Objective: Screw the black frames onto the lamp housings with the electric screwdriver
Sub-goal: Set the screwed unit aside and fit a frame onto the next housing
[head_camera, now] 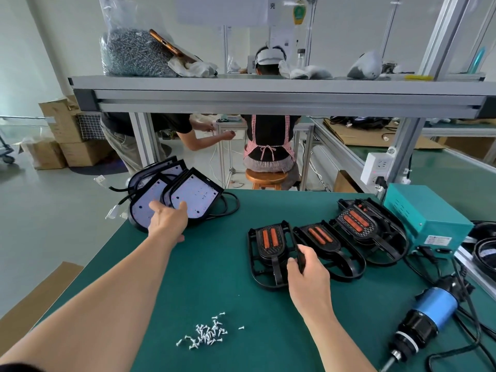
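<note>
Handling: black frame is seeming light, stiff plastic, best taken by the rim | right grip is clasping its rim, beyond-right of screw pile | left grip, fingers spread, is resting on lamp housing, beyond-left of screw pile, its board looking fragile

The table mat is dark green. The black frames carry orange strips. The lamp housings show white boards in black rims. The screws are silvery white. The electric screwdriver is blue and black; the power box teal.
</note>
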Available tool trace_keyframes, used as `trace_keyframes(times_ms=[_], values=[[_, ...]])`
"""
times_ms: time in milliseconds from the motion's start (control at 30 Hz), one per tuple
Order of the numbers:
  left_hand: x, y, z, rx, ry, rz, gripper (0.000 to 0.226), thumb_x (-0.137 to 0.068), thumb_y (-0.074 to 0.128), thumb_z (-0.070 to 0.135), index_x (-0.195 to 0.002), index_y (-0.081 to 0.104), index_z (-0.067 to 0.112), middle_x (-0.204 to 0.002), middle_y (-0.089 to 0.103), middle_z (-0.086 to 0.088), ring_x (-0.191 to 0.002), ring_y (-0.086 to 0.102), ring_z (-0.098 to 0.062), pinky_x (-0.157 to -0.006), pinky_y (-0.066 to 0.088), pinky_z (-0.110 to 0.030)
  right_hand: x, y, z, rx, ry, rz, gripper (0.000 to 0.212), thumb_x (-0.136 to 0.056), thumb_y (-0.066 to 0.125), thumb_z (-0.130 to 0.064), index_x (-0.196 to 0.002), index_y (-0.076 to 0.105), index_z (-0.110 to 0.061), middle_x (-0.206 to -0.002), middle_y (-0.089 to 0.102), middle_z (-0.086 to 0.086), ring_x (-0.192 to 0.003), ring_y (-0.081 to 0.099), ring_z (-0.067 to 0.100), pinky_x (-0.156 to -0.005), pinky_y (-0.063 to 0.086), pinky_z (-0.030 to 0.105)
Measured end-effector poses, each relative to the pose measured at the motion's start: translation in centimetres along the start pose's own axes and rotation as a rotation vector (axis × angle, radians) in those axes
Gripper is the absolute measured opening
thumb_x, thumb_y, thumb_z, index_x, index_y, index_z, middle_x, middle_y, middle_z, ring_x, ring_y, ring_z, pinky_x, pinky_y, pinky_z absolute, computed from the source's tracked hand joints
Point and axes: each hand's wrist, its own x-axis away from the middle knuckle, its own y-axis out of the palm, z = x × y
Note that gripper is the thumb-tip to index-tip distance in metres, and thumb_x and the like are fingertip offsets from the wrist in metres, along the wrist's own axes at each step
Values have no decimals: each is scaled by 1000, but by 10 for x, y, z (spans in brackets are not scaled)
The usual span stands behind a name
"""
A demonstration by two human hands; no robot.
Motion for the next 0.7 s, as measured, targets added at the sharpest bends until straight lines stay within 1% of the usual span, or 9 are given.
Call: trace_keyframes(times_ms=[100, 167, 233, 300, 367, 433, 533, 600, 700], values=[[-10, 3, -2, 45, -25, -7, 36, -100, 45, 37, -126, 31, 16, -105, 60, -10, -49, 70, -28, -49, 49, -29, -1, 0, 2, 2, -15, 1, 44, -102, 49, -20, -146, 44, -17, -122, 66, 13, -94, 47, 17, -97, 50, 48], [-16, 7, -1, 113, -51, -7, 31, -101, 45, 25, -128, 38, 10, -107, 65, -16, -47, 69, -27, -47, 50, -28, -2, 1, 3, 4, -25, 8, 43, -103, 48, -19, -146, 44, -17, -120, 66, 15, -92, 47, 17, -94, 51, 47], [-17, 11, 2, 230, -101, -26, 34, -102, 45, 18, -133, 42, 3, -94, 67, -19, -50, 69, -26, -60, 60, -35, -3, 2, 4, 1, -30, 12, 43, -104, 46, -19, -146, 45, -17, -121, 66, 17, -92, 45, 17, -89, 50, 43], [-14, 15, 5, 367, -131, -45, 37, -104, 46, 17, -137, 43, 3, -81, 61, -15, -56, 70, -26, -74, 63, -40, -3, 2, 5, -3, -36, 20, 42, -105, 44, -20, -146, 45, -17, -121, 66, 18, -92, 45, 17, -87, 49, 42], [-8, 16, 8, 456, -136, -50, 38, -105, 45, 20, -139, 42, 4, -76, 57, -10, -57, 70, -24, -62, 61, -34, -3, 2, 5, -10, -38, 37, 40, -106, 43, -21, -145, 45, -17, -121, 66, 17, -93, 46, 17, -94, 51, 47], [1, 16, 10, 503, -129, -56, 35, -106, 45, 20, -136, 46, 5, -77, 59, -11, -49, 69, -20, -49, 53, -28, -3, 1, 4, -18, -38, 56, 39, -106, 42, -23, -144, 46, -17, -121, 66, 15, -94, 49, 18, -99, 51, 50], [20, 16, 13, 557, -103, -94, 34, -105, 44, 18, -134, 48, 1, -88, 66, -11, -45, 66, -13, -49, 49, -25, -3, -1, 2, -41, -43, 87, 37, -107, 41, -22, -143, 47, -14, -122, 66, 14, -99, 56, 20, -100, 49, 50], [37, 16, 15, 598, -116, -105, 35, -105, 42, 19, -135, 45, 1, -81, 64, -10, -54, 67, -18, -48, 48, -24, -2, -2, 2, -69, -36, 113, 36, -107, 41, -21, -142, 47, -13, -122, 65, 13, -106, 61, 25, -100, 49, 50], [65, 22, 13, 606, -77, -130, 33, -103, 39, 16, -130, 46, -1, -77, 68, -16, -49, 66, -18, -43, 47, -24, -1, -4, -1, -132, -10, 170, 36, -107, 40, -19, -142, 46, -13, -119, 66, 14, -106, 62, 31, -97, 50, 50]])
